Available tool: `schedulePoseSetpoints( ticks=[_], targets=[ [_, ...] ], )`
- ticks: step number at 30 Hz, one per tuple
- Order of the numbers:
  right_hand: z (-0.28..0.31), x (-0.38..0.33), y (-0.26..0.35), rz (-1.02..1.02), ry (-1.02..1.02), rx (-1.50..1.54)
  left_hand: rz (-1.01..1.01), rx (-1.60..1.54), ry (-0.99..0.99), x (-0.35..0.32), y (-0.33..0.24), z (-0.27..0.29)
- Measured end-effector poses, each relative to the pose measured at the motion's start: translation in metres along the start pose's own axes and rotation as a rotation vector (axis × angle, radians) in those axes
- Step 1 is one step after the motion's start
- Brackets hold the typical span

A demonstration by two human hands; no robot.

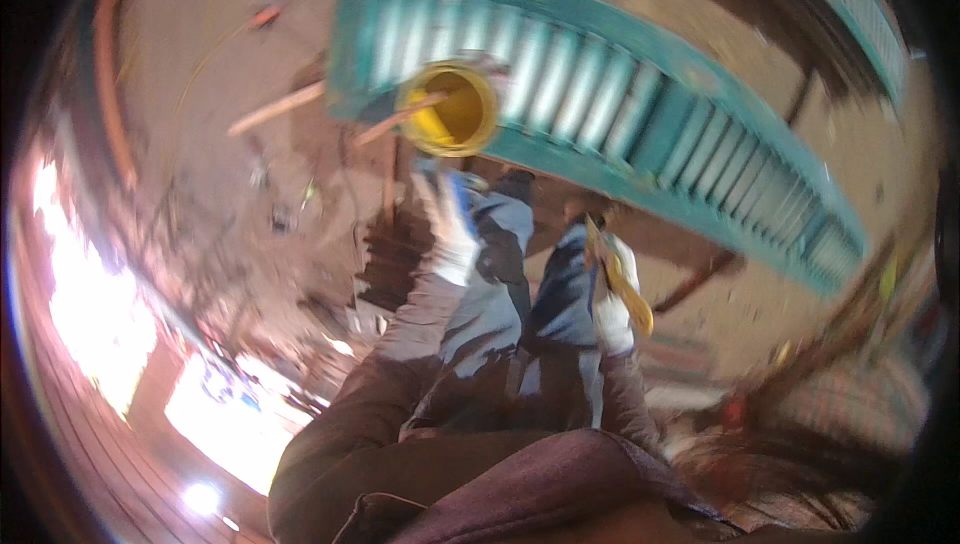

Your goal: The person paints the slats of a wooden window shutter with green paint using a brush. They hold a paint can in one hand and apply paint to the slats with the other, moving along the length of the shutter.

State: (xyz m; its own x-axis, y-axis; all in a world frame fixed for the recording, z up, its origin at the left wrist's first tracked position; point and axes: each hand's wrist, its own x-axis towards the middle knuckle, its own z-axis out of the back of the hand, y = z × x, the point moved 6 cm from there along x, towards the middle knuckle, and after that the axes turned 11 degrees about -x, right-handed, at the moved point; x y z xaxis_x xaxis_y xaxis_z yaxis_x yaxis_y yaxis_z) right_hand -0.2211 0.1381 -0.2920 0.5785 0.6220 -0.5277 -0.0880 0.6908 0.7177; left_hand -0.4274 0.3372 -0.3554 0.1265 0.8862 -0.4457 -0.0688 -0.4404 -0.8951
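The picture is blurred by motion. My left hand (447, 229), in a white glove, stretches up toward a yellow paint can (450, 109); its fingertips are just below the can's rim, and I cannot tell if they touch it. A wooden stick (395, 122) pokes out of the can to the left. The can sits at the near edge of a teal louvered shutter (640, 114) lying flat. My right hand (612, 316), also gloved, is closed around a yellow-handled tool (625, 279) that points up toward the shutter. My knees in blue-grey trousers are between the two hands.
Brown dirt floor (200, 94) lies all around the shutter, with a loose wooden strip (275, 109) at the left and small debris. A dark hose or cable (695, 284) curves at the right. Bright sunlit patches (95, 314) glare at the lower left.
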Motion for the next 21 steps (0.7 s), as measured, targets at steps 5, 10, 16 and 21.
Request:
schedulePoseSetpoints(
  ticks=[5,10,16,21],
  targets=[
    [-0.014,-0.028,-0.054,-0.099,-0.176,0.223,0.215,-0.088,0.019,0.056,-0.045,-0.026],
    [-0.042,-0.063,-0.063,-0.197,-0.248,0.316,0.307,-0.232,-0.030,0.081,-0.042,-0.020],
    [-0.009,-0.082,-0.071,-0.284,-0.395,0.141,-0.083,0.434,0.241,0.099,-0.051,-0.003],
    [0.013,-0.105,-0.113,-0.324,-0.497,0.436,0.087,0.193,0.185,0.060,-0.047,-0.050]
  ],
)
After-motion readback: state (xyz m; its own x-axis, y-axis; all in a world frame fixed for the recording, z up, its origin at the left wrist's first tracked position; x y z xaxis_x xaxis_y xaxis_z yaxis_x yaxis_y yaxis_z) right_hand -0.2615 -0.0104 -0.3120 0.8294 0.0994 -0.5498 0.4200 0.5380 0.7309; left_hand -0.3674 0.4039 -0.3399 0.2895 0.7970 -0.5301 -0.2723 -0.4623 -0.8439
